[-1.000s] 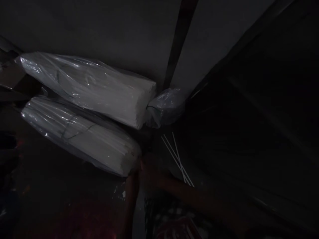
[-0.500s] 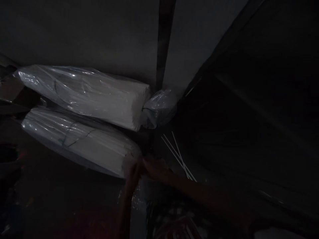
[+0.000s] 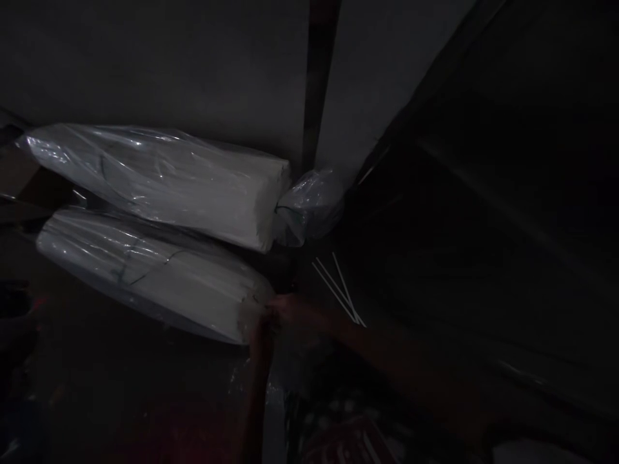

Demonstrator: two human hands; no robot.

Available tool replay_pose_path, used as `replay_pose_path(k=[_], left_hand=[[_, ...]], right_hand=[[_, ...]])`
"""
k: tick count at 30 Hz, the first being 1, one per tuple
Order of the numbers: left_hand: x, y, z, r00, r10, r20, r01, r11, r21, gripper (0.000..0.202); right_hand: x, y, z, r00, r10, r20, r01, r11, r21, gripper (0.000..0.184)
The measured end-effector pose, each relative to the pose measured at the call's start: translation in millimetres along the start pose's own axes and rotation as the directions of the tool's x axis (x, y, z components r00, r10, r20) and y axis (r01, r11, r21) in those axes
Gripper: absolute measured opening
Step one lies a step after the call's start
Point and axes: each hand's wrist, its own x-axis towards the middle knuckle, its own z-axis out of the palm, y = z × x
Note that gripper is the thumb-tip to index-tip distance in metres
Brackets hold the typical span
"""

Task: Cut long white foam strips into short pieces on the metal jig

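Observation:
In very dim light, a long clear plastic bag (image 3: pixel 159 277) lies with a bundle of thin white sticks inside. My left hand (image 3: pixel 262 328) is closed at the bag's right end, where the plastic is gathered. Coming in from the right, my right hand (image 3: pixel 286 308) meets it there with its fingers pinched together on the same gathered plastic. Fine detail of the fingers is lost in the dark. Loose plastic of the bag hangs below my hands. A dark tie line crosses the bundle within.
Just beyond lies a second bag (image 3: pixel 193 187) of white sticks, its neck tied and its loose end (image 3: pixel 314 203) puffed out. Several thin white sticks (image 3: pixel 336 290) lie loose to the right. A pale wall (image 3: pixel 145 58) with a dark vertical strip (image 3: pixel 320 77) stands behind.
My right hand and forearm have shifted slightly up, covering the lower ends of the loose sticks. My left forearm has moved a little to the right. Both hands stay at the bag's end.

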Motion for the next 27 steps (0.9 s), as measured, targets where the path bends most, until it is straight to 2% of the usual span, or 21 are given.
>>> replay_pose_path(k=[2,6,11,14,17,20,22,25,27], left_hand=[[-1.4,2.9,-0.3,1.0,-0.01,-0.018,0.009,0.999,-0.043,0.032],[-4.7,9.8,-3.4,0.997,-0.078,-0.029,0.076,0.994,-0.08,0.036],[-7.6,14.3,-10.2,0.988,-0.152,-0.019,0.151,0.986,-0.072,0.035],[-8.0,10.8,-10.0,0.993,-0.116,0.0,0.116,0.993,-0.034,0.032],[-7.5,1.9,-5.8,0.998,-0.06,-0.015,0.061,0.996,0.058,0.029],[-5.5,-9.8,-0.4,0.997,0.009,-0.08,0.007,0.978,0.207,0.021],[-3.8,-17.7,2.6,0.989,0.054,-0.137,-0.009,0.953,0.304,0.02],[-2.9,-28.5,4.8,0.969,0.105,-0.223,-0.004,0.912,0.41,0.02],[-4.5,-34.3,4.8,0.955,0.132,-0.266,0.003,0.892,0.451,0.02]], right_hand=[[6.2,8.4,4.3,0.998,0.011,0.065,-0.004,0.994,-0.106,0.024],[-1.3,8.2,11.9,0.998,0.048,0.041,-0.039,0.978,-0.204,0.025],[-31.1,-6.3,20.0,0.995,0.097,0.031,-0.09,0.98,-0.175,0.015],[-36.7,-2.9,26.6,0.994,0.104,-0.02,-0.106,0.99,-0.098,0.025],[-26.4,4.2,30.8,0.991,0.125,-0.043,-0.127,0.991,-0.043,0.032],[-9.3,4.7,30.4,0.977,0.213,-0.014,-0.213,0.977,-0.027,0.025],[0.8,1.8,28.2,0.963,0.267,-0.028,-0.268,0.964,0.001,0.028],[11.1,-0.9,25.8,0.933,0.359,-0.031,-0.355,0.931,0.088,0.035],[14.6,0.7,26.6,0.915,0.405,0.001,-0.398,0.899,0.181,0.032]])
